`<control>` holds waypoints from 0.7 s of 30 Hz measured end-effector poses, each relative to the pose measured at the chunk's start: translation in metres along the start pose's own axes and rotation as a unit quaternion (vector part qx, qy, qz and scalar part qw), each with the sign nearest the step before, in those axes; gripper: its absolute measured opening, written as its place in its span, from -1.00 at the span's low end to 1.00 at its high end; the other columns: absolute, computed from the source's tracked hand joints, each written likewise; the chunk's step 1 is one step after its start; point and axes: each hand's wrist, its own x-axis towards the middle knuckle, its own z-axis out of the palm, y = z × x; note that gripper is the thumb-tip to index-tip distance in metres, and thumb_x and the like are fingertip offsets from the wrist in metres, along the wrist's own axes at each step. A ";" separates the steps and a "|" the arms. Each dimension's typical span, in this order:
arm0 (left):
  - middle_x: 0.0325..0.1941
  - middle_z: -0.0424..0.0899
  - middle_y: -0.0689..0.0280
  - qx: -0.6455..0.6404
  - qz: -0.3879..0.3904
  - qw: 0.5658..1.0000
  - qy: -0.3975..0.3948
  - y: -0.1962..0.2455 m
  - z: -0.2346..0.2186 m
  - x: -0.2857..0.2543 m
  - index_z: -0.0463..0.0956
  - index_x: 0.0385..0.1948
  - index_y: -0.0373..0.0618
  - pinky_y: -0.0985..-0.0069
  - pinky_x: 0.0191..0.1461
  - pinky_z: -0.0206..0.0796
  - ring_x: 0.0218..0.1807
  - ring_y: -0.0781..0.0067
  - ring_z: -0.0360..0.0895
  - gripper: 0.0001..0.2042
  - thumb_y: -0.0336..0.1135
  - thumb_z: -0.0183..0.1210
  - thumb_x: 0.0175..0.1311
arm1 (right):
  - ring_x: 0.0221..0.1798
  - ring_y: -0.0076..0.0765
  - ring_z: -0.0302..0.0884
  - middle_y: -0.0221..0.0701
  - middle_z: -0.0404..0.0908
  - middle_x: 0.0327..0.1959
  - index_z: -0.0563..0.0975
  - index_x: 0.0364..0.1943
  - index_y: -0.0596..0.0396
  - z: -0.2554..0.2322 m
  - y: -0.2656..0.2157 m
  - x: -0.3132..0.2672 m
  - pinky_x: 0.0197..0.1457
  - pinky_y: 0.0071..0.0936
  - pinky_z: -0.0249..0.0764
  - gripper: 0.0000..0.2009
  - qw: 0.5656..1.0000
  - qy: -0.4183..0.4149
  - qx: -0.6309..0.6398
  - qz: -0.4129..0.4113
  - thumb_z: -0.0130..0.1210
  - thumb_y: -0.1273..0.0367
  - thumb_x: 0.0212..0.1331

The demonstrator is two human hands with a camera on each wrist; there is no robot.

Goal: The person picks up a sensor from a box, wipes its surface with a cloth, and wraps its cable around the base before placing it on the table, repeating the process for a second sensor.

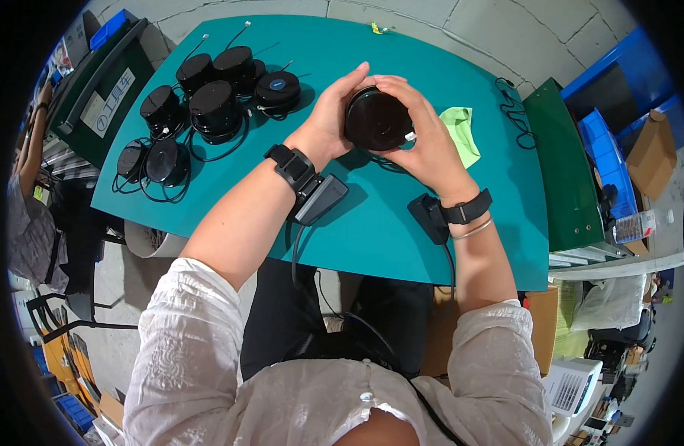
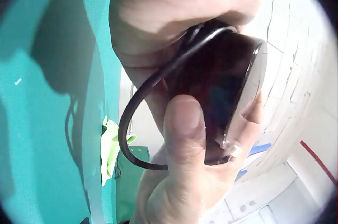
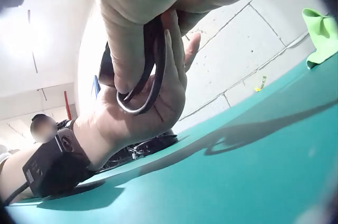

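Observation:
Held up over the teal table (image 1: pixel 401 230) is a round black device (image 1: pixel 375 123) with a glossy flat top. My left hand (image 1: pixel 328 115) cups its left side, palm against it. From the right, my right hand (image 1: pixel 427 145) grips it, thumb on the near side and fingers around the far rim. The left wrist view shows the right thumb (image 2: pixel 185 123) pressing on the device's side. A thick black cable (image 2: pixel 127 129) loops out below the device between the hands. A small white connector (image 1: pixel 410 137) sits at its edge near the right thumb.
Several similar black devices (image 1: pixel 214 108) with cables stand on the table's left. Right of the hands lies a light green cloth (image 1: pixel 461 137), with a coiled black cable (image 1: pixel 514 115) beyond. Green cabinets (image 1: pixel 561 163) flank the table. Another person (image 1: pixel 37 201) is at the far left.

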 end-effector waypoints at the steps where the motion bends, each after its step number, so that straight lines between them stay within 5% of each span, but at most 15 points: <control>1: -0.01 0.59 0.24 0.004 0.000 1.000 0.002 -0.001 0.000 0.001 0.44 0.11 -0.13 0.30 0.06 0.48 0.01 0.37 0.57 -0.45 0.14 -0.20 0.39 | 0.24 -0.10 0.35 -0.42 0.38 0.22 0.30 0.18 -0.05 0.000 0.001 0.000 0.24 -0.27 0.42 -0.24 1.000 0.000 0.000 0.000 0.40 0.49 -0.26; 13: -0.11 0.61 0.25 0.049 -0.023 0.990 0.130 -0.010 -0.005 0.008 0.46 -0.06 -0.12 0.35 -0.05 0.53 -0.08 0.38 0.61 -0.48 0.19 -0.18 0.37 | 0.25 -0.03 0.32 -0.31 0.28 0.27 0.21 0.29 -0.10 0.001 0.004 -0.005 0.20 -0.22 0.43 -0.15 0.994 -0.050 -0.032 0.095 0.39 0.42 -0.21; 21: -0.13 0.59 0.22 0.097 -0.081 0.983 0.135 -0.010 0.000 0.003 0.40 -0.03 -0.21 0.40 -0.12 0.57 -0.12 0.40 0.63 -0.37 0.28 -0.24 0.35 | 0.21 0.01 0.35 -0.26 0.25 0.27 0.17 0.30 -0.04 0.003 0.008 -0.008 0.18 -0.21 0.45 -0.08 0.987 -0.099 -0.036 0.121 0.44 0.35 -0.27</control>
